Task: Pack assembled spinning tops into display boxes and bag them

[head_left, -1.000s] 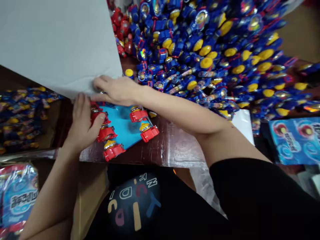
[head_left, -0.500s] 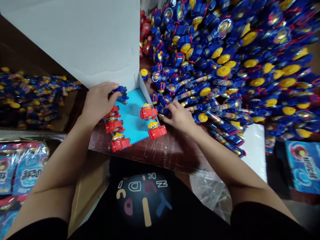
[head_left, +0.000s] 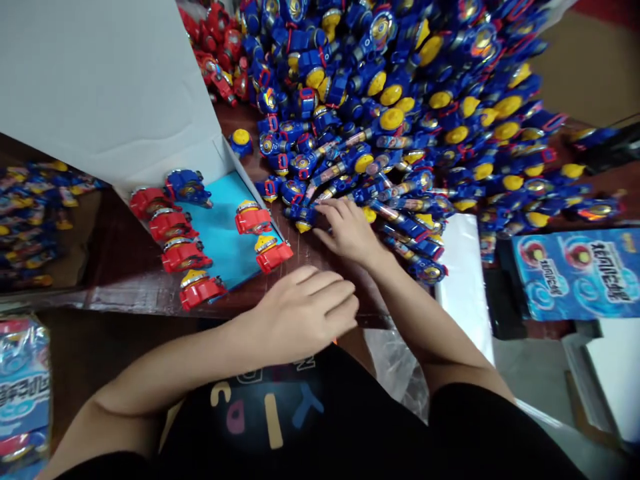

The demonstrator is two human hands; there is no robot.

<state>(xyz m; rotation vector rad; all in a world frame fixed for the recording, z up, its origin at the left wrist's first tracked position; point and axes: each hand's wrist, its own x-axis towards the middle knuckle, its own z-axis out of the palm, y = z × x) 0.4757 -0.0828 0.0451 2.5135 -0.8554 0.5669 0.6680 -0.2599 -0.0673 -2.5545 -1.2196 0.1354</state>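
My left hand (head_left: 311, 312) is over the table's front edge, close to my body. Its fingers are curled together, and the palm side is hidden. My right hand (head_left: 347, 232) is at the near edge of the toy pile, thumb and fingers around the right end of a small blue toy with a yellow disc (head_left: 301, 215). A shallow box with a light-blue floor (head_left: 219, 227) stands on the left. Several red toys (head_left: 183, 255) line its left side, with a dark-blue toy (head_left: 187, 187) at its back left. On its right side are two red toys (head_left: 253, 218).
A big pile of blue toys with yellow discs (head_left: 393, 120) covers the table's back and right. Red toys (head_left: 220, 37) lie behind the box's raised white lid (head_left: 100, 87). Printed blue boxes (head_left: 580, 273) stand far right, and a packed box (head_left: 23, 393) lower left.
My left hand has left the dark-blue toy in the box and come right, toward my body. My right hand has shifted slightly right of the box, still at the blue toy. The view has turned right.
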